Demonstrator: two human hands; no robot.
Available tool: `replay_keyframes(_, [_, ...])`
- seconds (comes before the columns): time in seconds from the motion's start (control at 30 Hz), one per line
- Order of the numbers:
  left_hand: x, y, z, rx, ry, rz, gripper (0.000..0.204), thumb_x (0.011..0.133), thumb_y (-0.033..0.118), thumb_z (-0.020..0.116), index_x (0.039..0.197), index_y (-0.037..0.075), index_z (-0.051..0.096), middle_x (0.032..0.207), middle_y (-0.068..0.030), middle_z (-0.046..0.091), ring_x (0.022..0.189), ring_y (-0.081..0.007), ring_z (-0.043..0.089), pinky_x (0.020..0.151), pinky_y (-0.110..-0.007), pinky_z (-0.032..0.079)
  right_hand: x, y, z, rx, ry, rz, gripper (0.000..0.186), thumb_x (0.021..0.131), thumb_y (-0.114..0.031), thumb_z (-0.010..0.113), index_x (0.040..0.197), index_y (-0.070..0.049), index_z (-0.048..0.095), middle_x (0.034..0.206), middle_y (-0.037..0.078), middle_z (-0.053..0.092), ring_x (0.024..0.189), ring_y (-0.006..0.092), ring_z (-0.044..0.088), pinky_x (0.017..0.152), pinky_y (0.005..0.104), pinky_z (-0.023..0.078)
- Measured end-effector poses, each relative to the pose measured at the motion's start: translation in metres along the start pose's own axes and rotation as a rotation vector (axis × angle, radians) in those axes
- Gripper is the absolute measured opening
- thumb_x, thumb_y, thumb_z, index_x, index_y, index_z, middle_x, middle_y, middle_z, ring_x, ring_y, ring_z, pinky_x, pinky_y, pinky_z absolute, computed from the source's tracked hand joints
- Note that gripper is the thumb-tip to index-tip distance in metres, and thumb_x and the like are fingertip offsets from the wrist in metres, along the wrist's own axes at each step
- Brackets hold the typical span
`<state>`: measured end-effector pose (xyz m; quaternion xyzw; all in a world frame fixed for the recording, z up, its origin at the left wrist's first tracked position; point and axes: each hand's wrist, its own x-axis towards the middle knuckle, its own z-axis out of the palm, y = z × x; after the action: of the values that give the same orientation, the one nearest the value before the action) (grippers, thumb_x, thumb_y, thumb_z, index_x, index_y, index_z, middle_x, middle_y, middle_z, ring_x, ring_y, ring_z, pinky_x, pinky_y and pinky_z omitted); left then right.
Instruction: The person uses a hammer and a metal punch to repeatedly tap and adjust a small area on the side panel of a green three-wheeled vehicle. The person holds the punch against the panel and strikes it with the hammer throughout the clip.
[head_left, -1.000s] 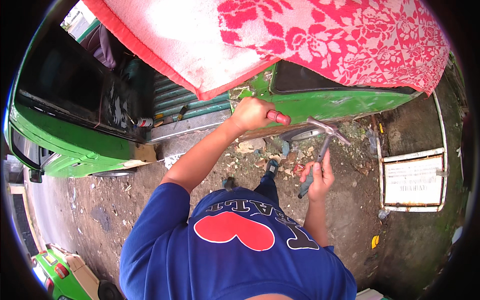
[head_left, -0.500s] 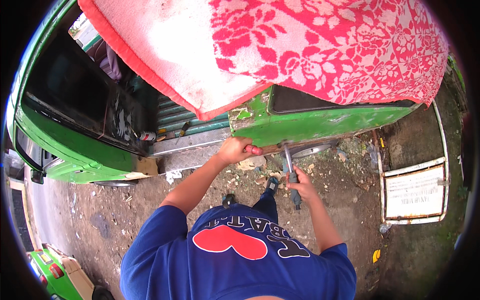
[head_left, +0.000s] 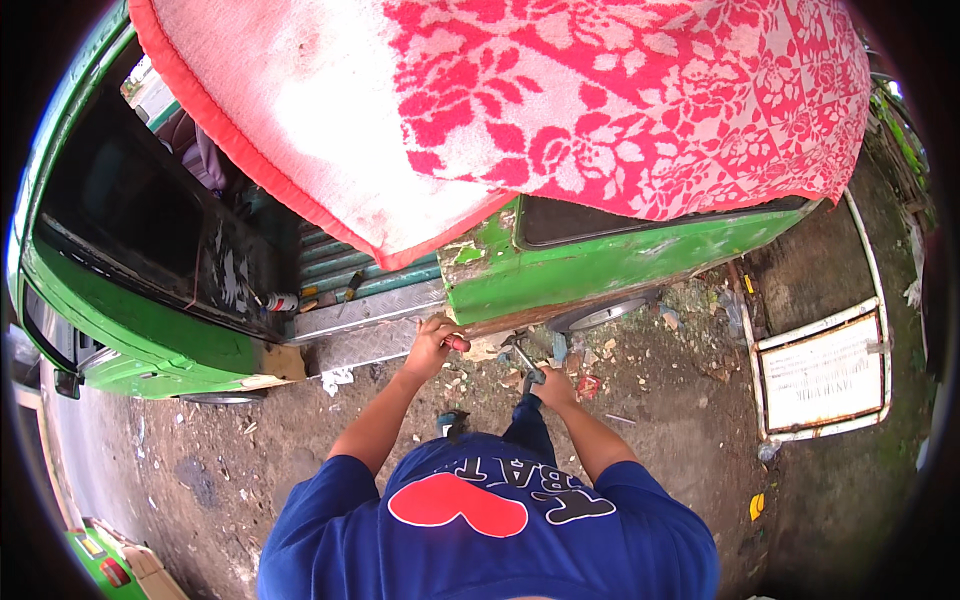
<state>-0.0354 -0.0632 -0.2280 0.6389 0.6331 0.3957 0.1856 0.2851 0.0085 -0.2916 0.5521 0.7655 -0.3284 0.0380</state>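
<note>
Two hands, both loaded. Left hand (head_left: 428, 350) has its fingers curled around a tool with a red handle (head_left: 458, 343); its working end can't be made out. Right hand (head_left: 556, 390) is wrapped around the grey grip of a hammer (head_left: 525, 359), head pointing up and toward the left. Hammer head sits between the hands, apart from the red handle. Both tools are just below the rusty lower edge (head_left: 520, 317) of a vehicle's green side panel (head_left: 600, 262); contact with it can't be confirmed. Metal step (head_left: 375, 340) is near the left hand. Pink-and-white towel (head_left: 620, 110) drapes over the panel's top. White-framed sign (head_left: 820, 372) stands well off to the right.
</note>
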Motion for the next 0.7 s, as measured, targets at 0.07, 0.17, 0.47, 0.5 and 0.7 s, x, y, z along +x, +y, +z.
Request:
replay_keyframes(0.07, [-0.007,-0.006,0.002,-0.011,0.013,-0.01,0.038,0.066,-0.011,0.063,0.097,0.011,0.068,0.105,-0.0089,0.062,0.108,-0.0309,0.055,0.095,-0.044,0.04,-0.002,0.0,0.005,0.008,0.047,0.036,0.048,0.076,-0.027,0.065,0.121,-0.01,0.059,0.101,0.021,0.067,0.095,0.0377,0.064,0.084,0.0456,0.051])
replay_keyframes(0.17, [-0.018,-0.015,0.002,-0.016,0.034,-0.007,0.037,0.066,-0.01,0.064,0.096,0.011,0.068,0.108,-0.0097,0.062,0.109,-0.0314,0.056,0.092,-0.043,0.043,-0.007,-0.003,0.001,-0.074,0.082,0.136,0.046,0.073,-0.025,0.066,0.116,-0.009,0.059,0.102,0.02,0.066,0.097,0.0376,0.063,0.084,0.0455,0.051])
replay_keyframes(0.47, [-0.042,-0.015,-0.015,-0.268,0.079,-0.026,0.039,0.067,-0.013,0.063,0.101,0.007,0.067,0.113,-0.0126,0.061,0.115,-0.0349,0.054,0.096,-0.043,0.045,-0.046,-0.009,0.012,0.104,0.418,-0.02,0.045,0.078,-0.018,0.065,0.121,-0.009,0.056,0.102,0.02,0.065,0.093,0.0373,0.063,0.081,0.0449,0.05])
replay_keyframes(0.5, [-0.042,-0.013,-0.018,-0.3,0.077,0.002,0.04,0.067,-0.013,0.064,0.101,0.007,0.067,0.113,-0.0123,0.061,0.115,-0.0349,0.054,0.096,-0.043,0.045,-0.048,-0.01,0.017,0.095,0.495,-0.06,0.044,0.078,-0.017,0.066,0.12,-0.008,0.057,0.099,0.019,0.066,0.09,0.0352,0.064,0.079,0.0431,0.051])
replay_keyframes(0.7, [-0.016,0.056,-0.065,-0.172,0.062,0.275,0.037,0.067,-0.005,0.065,0.101,0.01,0.066,0.093,-0.0065,0.063,0.094,-0.0293,0.061,0.102,-0.05,0.041,-0.076,-0.059,-0.001,0.653,0.417,-0.02,0.026,0.082,-0.022,0.071,0.097,-0.001,0.064,0.069,0.005,0.061,0.061,0.014,0.058,0.058,0.0291,0.046])
